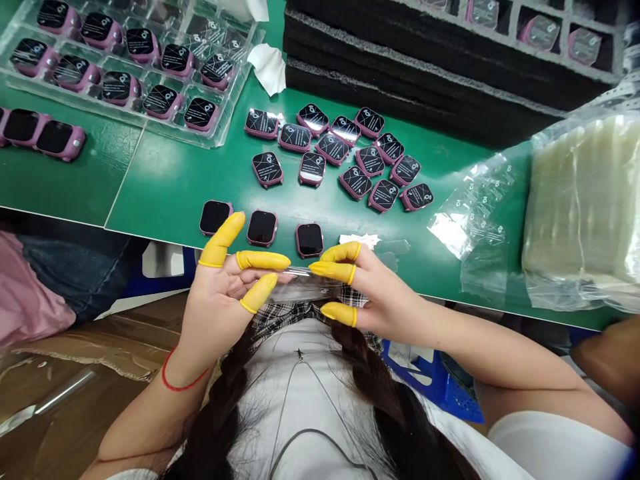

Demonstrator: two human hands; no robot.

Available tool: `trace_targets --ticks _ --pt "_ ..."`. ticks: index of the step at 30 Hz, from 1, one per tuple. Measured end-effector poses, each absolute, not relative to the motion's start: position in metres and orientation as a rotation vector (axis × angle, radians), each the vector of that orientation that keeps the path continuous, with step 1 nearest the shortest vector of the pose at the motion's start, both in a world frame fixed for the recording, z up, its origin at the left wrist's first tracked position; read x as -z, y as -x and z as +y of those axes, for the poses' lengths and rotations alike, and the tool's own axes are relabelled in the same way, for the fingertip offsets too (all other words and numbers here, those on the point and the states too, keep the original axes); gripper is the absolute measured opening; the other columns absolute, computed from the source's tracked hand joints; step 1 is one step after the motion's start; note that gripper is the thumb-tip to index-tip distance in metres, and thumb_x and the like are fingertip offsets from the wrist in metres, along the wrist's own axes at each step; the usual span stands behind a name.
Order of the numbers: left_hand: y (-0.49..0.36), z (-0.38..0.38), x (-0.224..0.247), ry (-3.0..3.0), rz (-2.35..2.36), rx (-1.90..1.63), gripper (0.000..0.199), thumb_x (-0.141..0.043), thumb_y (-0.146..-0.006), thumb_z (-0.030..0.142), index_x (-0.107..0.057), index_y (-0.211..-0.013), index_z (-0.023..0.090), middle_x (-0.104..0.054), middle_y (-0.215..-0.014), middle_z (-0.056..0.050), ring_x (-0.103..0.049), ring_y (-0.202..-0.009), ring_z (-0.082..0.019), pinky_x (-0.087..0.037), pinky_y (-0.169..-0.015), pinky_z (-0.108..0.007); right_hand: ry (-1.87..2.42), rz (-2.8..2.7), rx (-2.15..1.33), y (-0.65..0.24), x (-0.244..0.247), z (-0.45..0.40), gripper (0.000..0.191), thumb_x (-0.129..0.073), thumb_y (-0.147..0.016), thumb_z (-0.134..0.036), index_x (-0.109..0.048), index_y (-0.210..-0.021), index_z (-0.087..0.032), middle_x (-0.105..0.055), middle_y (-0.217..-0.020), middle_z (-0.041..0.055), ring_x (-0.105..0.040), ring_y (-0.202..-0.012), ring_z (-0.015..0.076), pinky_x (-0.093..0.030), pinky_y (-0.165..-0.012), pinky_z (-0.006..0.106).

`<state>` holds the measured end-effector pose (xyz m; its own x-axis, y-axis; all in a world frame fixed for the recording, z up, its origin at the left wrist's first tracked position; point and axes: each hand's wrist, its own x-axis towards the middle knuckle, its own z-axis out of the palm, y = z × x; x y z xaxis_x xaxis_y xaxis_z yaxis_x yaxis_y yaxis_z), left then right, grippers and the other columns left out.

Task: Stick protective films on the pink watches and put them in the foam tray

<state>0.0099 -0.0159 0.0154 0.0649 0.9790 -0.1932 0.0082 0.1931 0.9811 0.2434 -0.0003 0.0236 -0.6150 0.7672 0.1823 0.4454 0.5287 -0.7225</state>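
Note:
Between my hands, near the table's front edge, is a thin sheet of clear plastic film (pixel 300 288). My left hand (pixel 220 287) pinches its left end between thumb and fingers. At the right end, my right hand (pixel 375 287) grips the film with its fingers along the upper edge and the thumb lower down. Yellow finger cots cover several fingertips on both hands. Just beyond them, three smartwatch bodies with plain dark screens lie in a row: a left one (pixel 214 219), a middle one (pixel 262 228) and a right one (pixel 310 239).
Several pink-framed watches with printed screen films (pixel 333 148) lie mid-table. A clear tray (pixel 220 137) of watches stands back left. Black foam trays (pixel 400 80) are stacked at the back. At right are a bagged stack (pixel 585 207) and loose film sheets (pixel 480 200).

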Motion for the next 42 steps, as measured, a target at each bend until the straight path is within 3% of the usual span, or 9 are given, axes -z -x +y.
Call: trace_targets --ticks 3,7,10,14,16,19,27,33,42 --pt "-0.015 -0.019 -0.021 -1.147 1.269 -1.087 0.069 -0.066 -0.085 0.014 -0.037 -0.145 0.03 -0.075 -0.097 0.0 -0.074 -0.08 -0.014 -0.061 -0.086 -0.033 1.045 -2.111 -0.993 -0.237 -0.02 -0.003 0.035 -0.057 -0.088 -0.011 -0.057 -0.121 -0.02 -0.065 -0.099 0.0075 -0.063 -0.094 0.017 -0.057 -0.08 0.035" --pt "-0.017 -0.025 -0.015 -1.393 1.172 -1.176 0.078 -0.069 -0.081 0.011 -0.034 -0.146 0.035 -0.075 -0.1 0.002 -0.074 -0.089 -0.016 -0.047 -0.109 -0.049 1.164 -1.664 -1.499 -0.235 -0.016 -0.003 0.032 -0.059 -0.087 -0.015 -0.058 -0.119 -0.017 -0.069 -0.084 0.0025 -0.065 -0.071 0.0125 -0.057 -0.065 0.028" --pt "-0.017 -0.029 -0.008 -1.403 1.094 -1.18 0.078 -0.068 -0.081 0.009 -0.034 -0.146 0.034 -0.075 -0.105 -0.001 -0.073 -0.095 -0.018 -0.054 -0.101 -0.046 1.169 -1.493 -1.742 -0.235 -0.014 -0.001 0.032 -0.056 -0.088 -0.017 -0.055 -0.12 -0.014 -0.067 -0.073 0.0004 -0.064 -0.062 0.0112 -0.055 -0.057 0.025" --pt "-0.018 -0.029 -0.004 -1.29 1.077 -1.161 0.077 -0.065 -0.082 0.003 -0.037 -0.145 0.036 -0.075 -0.108 0.0 -0.073 -0.093 -0.015 -0.06 -0.09 -0.033 1.232 -1.665 -1.557 -0.242 -0.02 0.01 0.034 -0.061 -0.088 -0.023 -0.056 -0.121 -0.014 -0.071 -0.087 0.0046 -0.067 -0.078 0.0136 -0.057 -0.072 0.031" --pt "-0.018 -0.027 -0.006 -1.28 1.056 -1.148 0.076 -0.064 -0.082 0.001 -0.039 -0.144 0.038 -0.075 -0.108 0.002 -0.073 -0.094 -0.013 -0.06 -0.091 -0.032 1.259 -1.821 -1.332 -0.247 -0.025 0.017 0.019 -0.061 -0.088 -0.021 -0.064 -0.107 -0.016 -0.071 -0.096 0.0067 -0.066 -0.088 0.0151 -0.055 -0.079 0.033" --pt "-0.018 -0.025 -0.007 -1.308 1.074 -1.119 0.075 -0.063 -0.083 0.003 -0.038 -0.145 0.038 -0.075 -0.106 0.003 -0.073 -0.094 -0.014 -0.06 -0.092 -0.034 1.244 -1.988 -1.158 -0.249 -0.03 0.027 0.006 -0.062 -0.086 -0.013 -0.066 -0.086 -0.018 -0.069 -0.09 0.0051 -0.063 -0.088 0.0156 -0.054 -0.078 0.033" --pt "-0.01 -0.025 -0.002 -1.298 1.271 -0.94 0.066 -0.068 -0.085 0.016 -0.041 -0.143 0.028 -0.076 -0.103 -0.002 -0.073 -0.095 -0.019 -0.06 -0.093 -0.038 1.135 -2.127 -1.263 -0.246 -0.045 0.038 0.01 -0.061 -0.085 -0.012 -0.059 -0.078 -0.019 -0.064 -0.084 0.0022 -0.059 -0.082 0.0133 -0.052 -0.075 0.03" --pt "0.0 -0.014 -0.007 -1.582 1.066 -0.662 0.021 -0.064 -0.086 0.014 -0.071 -0.1 0.028 -0.077 -0.095 0.004 -0.073 -0.081 -0.013 -0.06 -0.074 -0.021 1.189 -2.0 -1.291 -0.248 -0.032 0.08 0.013 -0.062 -0.087 -0.02 -0.059 -0.074 -0.018 -0.066 -0.093 0.0054 -0.061 -0.095 0.0185 -0.051 -0.087 0.039" --pt "-0.005 -0.002 0.002 -1.627 0.909 -0.62 0.031 -0.062 -0.087 0.011 -0.068 -0.114 0.024 -0.075 -0.09 0.001 -0.068 -0.072 -0.008 -0.054 -0.064 -0.013 1.238 -2.129 -1.258 -0.239 -0.007 0.088 0.018 -0.06 -0.09 -0.025 -0.06 -0.074 -0.018 -0.066 -0.095 0.0062 -0.059 -0.1 0.0223 -0.046 -0.098 0.051"
